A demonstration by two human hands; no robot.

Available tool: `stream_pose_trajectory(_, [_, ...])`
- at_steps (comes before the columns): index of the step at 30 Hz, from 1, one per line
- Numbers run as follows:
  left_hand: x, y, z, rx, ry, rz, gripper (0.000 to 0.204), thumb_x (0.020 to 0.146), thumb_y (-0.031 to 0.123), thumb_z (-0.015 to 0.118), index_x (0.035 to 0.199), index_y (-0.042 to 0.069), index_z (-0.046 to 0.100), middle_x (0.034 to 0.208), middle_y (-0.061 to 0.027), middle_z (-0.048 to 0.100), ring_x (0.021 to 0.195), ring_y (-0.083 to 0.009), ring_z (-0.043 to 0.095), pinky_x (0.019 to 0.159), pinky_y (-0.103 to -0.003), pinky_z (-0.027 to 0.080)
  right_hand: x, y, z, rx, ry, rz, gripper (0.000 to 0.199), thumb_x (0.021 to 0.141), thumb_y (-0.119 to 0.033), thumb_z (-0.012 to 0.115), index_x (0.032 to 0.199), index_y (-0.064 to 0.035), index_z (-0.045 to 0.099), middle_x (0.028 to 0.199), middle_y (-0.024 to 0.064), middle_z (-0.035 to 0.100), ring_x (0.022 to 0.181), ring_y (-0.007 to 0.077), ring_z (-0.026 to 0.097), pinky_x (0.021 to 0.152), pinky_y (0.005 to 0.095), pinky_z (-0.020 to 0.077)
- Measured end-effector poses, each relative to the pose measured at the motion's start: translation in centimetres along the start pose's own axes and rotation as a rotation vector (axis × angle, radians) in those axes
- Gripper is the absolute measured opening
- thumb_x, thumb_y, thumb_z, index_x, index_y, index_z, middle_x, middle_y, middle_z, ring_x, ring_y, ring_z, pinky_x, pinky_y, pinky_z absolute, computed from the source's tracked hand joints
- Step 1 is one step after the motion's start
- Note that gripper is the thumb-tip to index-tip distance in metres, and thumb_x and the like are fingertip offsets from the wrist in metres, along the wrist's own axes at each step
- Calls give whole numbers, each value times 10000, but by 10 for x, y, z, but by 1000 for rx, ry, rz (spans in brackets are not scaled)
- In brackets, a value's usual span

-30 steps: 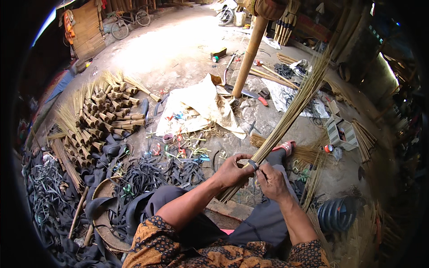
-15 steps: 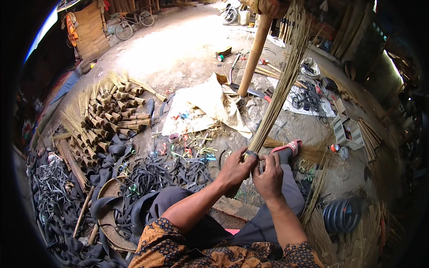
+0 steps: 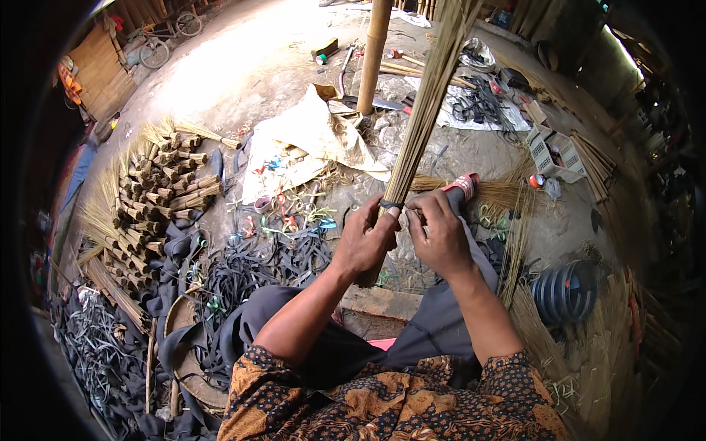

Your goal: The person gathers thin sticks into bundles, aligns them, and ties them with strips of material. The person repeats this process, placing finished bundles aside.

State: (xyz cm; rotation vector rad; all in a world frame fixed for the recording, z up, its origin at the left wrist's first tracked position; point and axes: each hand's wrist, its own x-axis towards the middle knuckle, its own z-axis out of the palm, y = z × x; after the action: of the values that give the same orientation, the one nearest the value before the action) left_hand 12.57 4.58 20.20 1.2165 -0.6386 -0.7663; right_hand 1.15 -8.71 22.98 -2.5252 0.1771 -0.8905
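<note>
My left hand (image 3: 365, 239) is wrapped round the lower part of a bundle of thin brown broom sticks (image 3: 421, 125). The bundle slants up and away, its long ends fanning out past the top edge. A black rubber band (image 3: 390, 204) circles it just above my left fist, by the thumb. Just right of the band is my right hand (image 3: 441, 231), its thumb and forefinger pinched together. Whatever lies between those fingertips is too small to make out. The butt end of the bundle shows only partly below my left hand.
Tied stick bundles (image 3: 158, 198) are piled at left, above heaped black rubber strips (image 3: 257, 264) and a round woven tray (image 3: 195, 378). A bamboo post (image 3: 375, 59) rises beyond a cream sack (image 3: 309, 140). A light plastic crate (image 3: 557, 156) and dark coiled band (image 3: 564, 292) lie at right.
The view has shifted, so the floor and both hands appear further left. My right fingertips have drawn slightly away from the band. The left hand keeps its hold on the bundle.
</note>
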Motion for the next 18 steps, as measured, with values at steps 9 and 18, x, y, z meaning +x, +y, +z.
stream_pose_trajectory(9, [7,8,21,50,36,129,466,965,259,766,1290,12,541,1085,-50,615,962,-127,607,868,-297,518,-71,-30,42,473,-99,579,339,889,-218,777,1095,-12,605,860,93,673,797,205,680,698,386,537])
stream_pose_trajectory(18, [-22,-9,7,-692,-189,-212,356,979,359,754,900,108,513,651,10,489,546,-146,523,520,-297,459,-108,-26,32,1345,-750,859,185,945,-180,769,887,-73,630,707,3,615,602,77,598,542,275,479])
